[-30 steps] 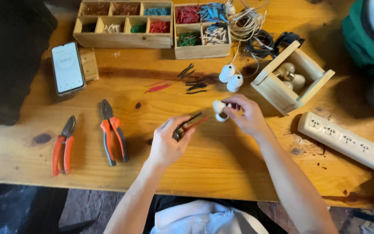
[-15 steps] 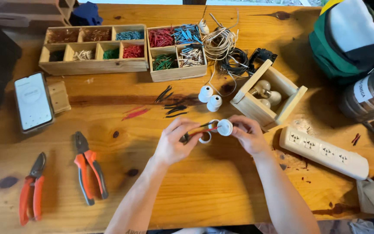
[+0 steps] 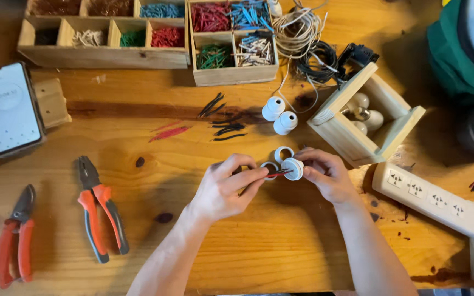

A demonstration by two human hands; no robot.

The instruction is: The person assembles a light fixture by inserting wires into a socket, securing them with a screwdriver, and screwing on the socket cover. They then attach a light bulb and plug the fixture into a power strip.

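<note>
The left hand [image 3: 223,189] is pinching a thin red-and-black wire [image 3: 277,174] between thumb and curled fingers, its tip touching the white lamp socket [image 3: 292,168]. The right hand [image 3: 327,175] is gripping that socket, fingers wrapped closed around its far side. The socket is sitting at the centre of the wooden table [image 3: 281,246], with two white rings [image 3: 283,154] just beside it at eleven o'clock. Two more white sockets [image 3: 279,115] are standing at twelve o'clock. An open wooden box [image 3: 357,143] holding bulbs is lying at two o'clock, a white power strip [image 3: 432,200] at four o'clock, and orange-handled pliers [image 3: 101,208] at nine o'clock.
</note>
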